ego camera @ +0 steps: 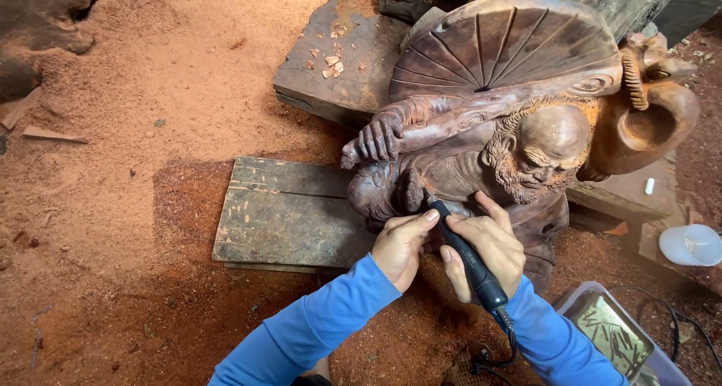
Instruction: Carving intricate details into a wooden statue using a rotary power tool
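From the head camera, the right hand [485,249] is closed around a dark rotary carving tool [462,251], held like a pen. The long axis of the tool runs from lower right to upper left, and its tip touches the wooden statue [481,130] just above both hands. The left hand [400,245] is beside it, fingers curled, thumb pressing on the tool near the tip, so both hands are close together. The statue lies on the floor covered with sawdust [165,78], beside a flat plank [289,213]. The small bit itself is hard to see, and the cable is cut off below.
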